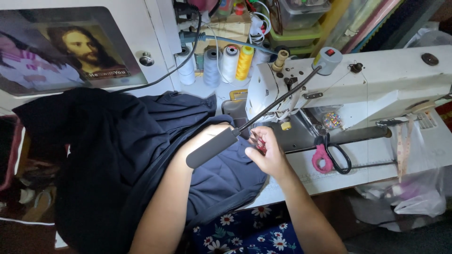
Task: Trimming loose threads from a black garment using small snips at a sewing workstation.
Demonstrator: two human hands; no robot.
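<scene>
Dark cloth (117,155) heaped on bench (372,169) left of sewing machine (329,80). Soft, limp, light, likely slides; best gripped at edge. Right hand (268,153) fingers pinched on small red item, unclear. Left hand (207,134) behind lamp (212,148); grip cannot tell.

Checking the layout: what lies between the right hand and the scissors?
In the head view, only bare grey machine bed separates the right hand from the scissors.

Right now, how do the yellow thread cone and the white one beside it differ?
The yellow cone is bright yellow; the white cone is white with a red-rimmed top. The yellow cone stands nearer the sewing machine, the white cone farther left. Both stand upright in the same row, about equal in height.
</scene>
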